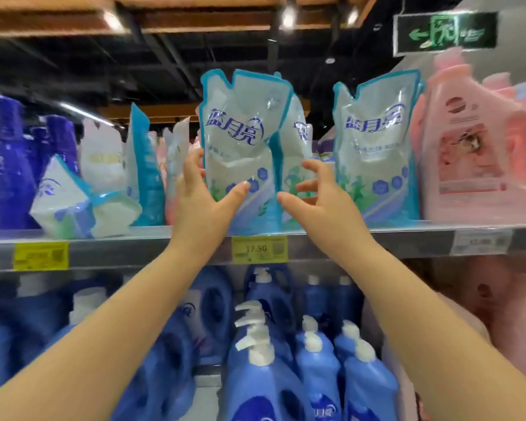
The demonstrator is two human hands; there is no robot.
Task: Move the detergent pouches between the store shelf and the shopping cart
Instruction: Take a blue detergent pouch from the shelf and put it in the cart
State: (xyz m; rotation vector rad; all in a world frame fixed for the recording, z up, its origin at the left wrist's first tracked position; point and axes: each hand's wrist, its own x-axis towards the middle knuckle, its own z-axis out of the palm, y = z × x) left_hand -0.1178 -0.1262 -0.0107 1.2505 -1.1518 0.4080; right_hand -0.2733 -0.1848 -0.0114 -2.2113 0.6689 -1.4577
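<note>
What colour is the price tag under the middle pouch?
Yellow: the price tag below the middle pouch, head view.

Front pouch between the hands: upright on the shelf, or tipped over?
Upright. The front pouch stands on its base at the shelf edge, notched top upward; the left hand holds its lower left side.

Left of the front pouch [237, 147] you have a narrow gap before the leaning pouches [176, 144]. Its right side is blocked: a second pouch [296, 138] touches it. Above it, open air; the shelf edge [119, 247] runs below.
</note>
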